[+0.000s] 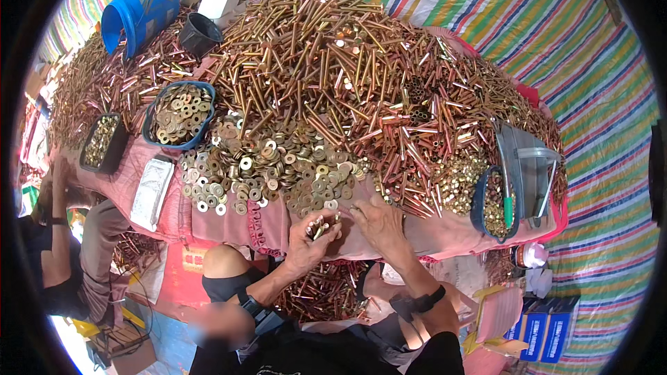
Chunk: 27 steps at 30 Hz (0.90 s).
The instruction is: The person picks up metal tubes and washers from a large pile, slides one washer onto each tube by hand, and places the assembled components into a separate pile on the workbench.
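Just in front of my body, my left hand (312, 242) is turned partly palm up, its fingers curled around several short brass-coloured metal rods (319, 229). Close to its right, my right hand (381, 226) reaches down with bent fingers at the near edge of the heap. Whatever its fingertips hold, if anything, is too small to make out. Beyond both hands spreads a pile of flat metal washers (278, 167). Behind and to the right rises a large heap of copper-coloured metal tubes and rods (299, 62). Small nuts (462, 184) lie heaped at the right.
A blue basin (147, 135) of washers and a dark tray (119, 156) of small parts stand left. A blue bucket (149, 14) lies tipped behind. At right are a nut-filled bowl (479, 217) and a grey scoop-like container (531, 142). Another person's arm (57, 236) shows far left.
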Each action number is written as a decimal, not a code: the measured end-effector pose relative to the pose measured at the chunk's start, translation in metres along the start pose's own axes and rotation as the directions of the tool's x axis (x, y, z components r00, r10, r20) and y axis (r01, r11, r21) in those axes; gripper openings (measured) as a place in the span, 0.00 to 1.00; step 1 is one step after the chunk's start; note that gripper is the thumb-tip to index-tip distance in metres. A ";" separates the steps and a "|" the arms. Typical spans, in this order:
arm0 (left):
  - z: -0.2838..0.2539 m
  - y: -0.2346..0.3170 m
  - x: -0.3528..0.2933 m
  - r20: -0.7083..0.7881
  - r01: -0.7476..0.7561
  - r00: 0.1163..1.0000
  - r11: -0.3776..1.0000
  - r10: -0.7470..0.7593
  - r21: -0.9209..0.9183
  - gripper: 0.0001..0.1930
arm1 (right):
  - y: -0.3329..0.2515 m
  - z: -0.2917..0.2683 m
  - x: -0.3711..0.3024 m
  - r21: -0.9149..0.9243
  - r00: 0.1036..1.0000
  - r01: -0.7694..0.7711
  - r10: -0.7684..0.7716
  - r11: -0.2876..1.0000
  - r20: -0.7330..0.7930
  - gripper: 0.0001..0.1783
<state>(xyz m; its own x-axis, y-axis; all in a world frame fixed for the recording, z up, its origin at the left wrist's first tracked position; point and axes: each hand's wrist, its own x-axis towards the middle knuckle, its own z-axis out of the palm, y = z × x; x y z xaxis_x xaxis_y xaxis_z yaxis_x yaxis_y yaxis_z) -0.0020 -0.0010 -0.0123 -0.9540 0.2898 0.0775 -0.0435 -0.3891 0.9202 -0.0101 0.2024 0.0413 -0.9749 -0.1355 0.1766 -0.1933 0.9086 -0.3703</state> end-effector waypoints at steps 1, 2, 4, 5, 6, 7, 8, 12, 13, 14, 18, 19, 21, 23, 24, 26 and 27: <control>0.001 0.000 0.000 -0.014 0.012 1.000 1.000 -0.012 0.000 0.15 | -0.001 -0.002 0.001 0.032 0.996 0.048 -0.046 0.998 -0.075 0.10; 0.000 0.000 0.000 -0.020 0.031 0.999 0.999 -0.031 -0.006 0.15 | -0.003 -0.003 0.001 0.051 0.988 0.076 -0.069 0.996 -0.137 0.10; 0.001 0.001 0.000 -0.031 0.059 0.998 0.998 -0.060 -0.026 0.15 | -0.008 -0.010 0.002 0.248 0.991 -0.006 0.039 0.969 -0.130 0.09; 0.001 0.002 0.001 -0.037 0.067 0.997 0.997 -0.068 -0.042 0.15 | -0.010 -0.015 0.001 0.410 0.987 -0.125 0.154 0.903 -0.038 0.09; 0.002 0.003 0.001 -0.037 0.088 0.995 0.994 -0.091 -0.067 0.14 | -0.011 -0.019 -0.001 0.548 0.965 -0.248 0.251 0.799 0.072 0.09; 0.002 0.003 0.001 -0.032 0.079 0.996 0.996 -0.081 -0.048 0.14 | -0.013 -0.023 -0.002 0.653 0.954 -0.284 0.272 0.702 0.122 0.09; 0.002 0.004 0.002 -0.021 0.083 0.996 0.996 -0.084 -0.039 0.14 | -0.015 -0.025 -0.003 0.744 0.942 -0.317 0.288 0.589 0.174 0.09; 0.002 0.006 0.004 -0.001 0.043 0.999 0.999 -0.043 0.031 0.13 | -0.025 -0.023 -0.004 0.802 0.957 -0.287 0.201 0.524 0.211 0.12; 0.001 0.007 0.004 0.009 0.054 0.998 0.999 -0.054 0.007 0.13 | -0.027 -0.023 -0.004 0.777 0.964 -0.263 0.177 0.571 0.196 0.13; 0.000 0.007 0.004 0.026 0.078 0.997 0.997 -0.077 -0.014 0.14 | -0.029 -0.023 -0.004 0.744 0.971 -0.240 0.151 0.624 0.187 0.13; -0.002 0.004 0.004 0.042 -0.093 0.995 0.983 0.087 0.160 0.16 | -0.030 -0.032 -0.003 0.483 0.998 0.048 -0.063 0.874 0.015 0.15; -0.003 0.003 0.004 0.040 -0.049 0.998 0.992 0.045 0.118 0.16 | -0.029 -0.034 -0.001 0.452 0.995 0.084 -0.097 0.888 0.007 0.15; -0.004 0.003 0.003 0.040 0.009 0.999 0.997 -0.012 0.072 0.17 | -0.028 -0.037 -0.001 0.387 0.983 0.177 -0.178 0.905 -0.032 0.16; -0.004 0.002 0.003 0.044 -0.016 0.999 0.995 0.012 0.094 0.16 | -0.028 -0.037 -0.001 0.367 0.978 0.205 -0.200 0.907 -0.053 0.15; -0.003 0.003 0.004 0.047 -0.029 0.999 0.994 0.024 0.104 0.15 | -0.027 -0.036 -0.002 0.353 0.975 0.221 -0.212 0.909 -0.063 0.15; -0.002 0.004 0.004 0.058 0.022 0.998 0.999 -0.023 0.029 0.15 | -0.026 -0.031 -0.004 0.454 0.994 0.102 -0.104 0.885 -0.021 0.15; -0.002 0.005 0.004 0.064 0.047 0.997 0.999 -0.046 -0.008 0.14 | -0.025 -0.029 -0.005 0.492 0.998 0.055 -0.059 0.869 -0.008 0.16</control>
<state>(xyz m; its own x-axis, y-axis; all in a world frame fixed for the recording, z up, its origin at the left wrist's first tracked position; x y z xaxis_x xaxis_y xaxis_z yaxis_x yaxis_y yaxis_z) -0.0064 -0.0035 -0.0086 -0.9300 0.3626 0.0595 -0.0903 -0.3824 0.9196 0.0033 0.1913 0.0758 -0.9609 -0.1854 0.2056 -0.2762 0.5875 -0.7606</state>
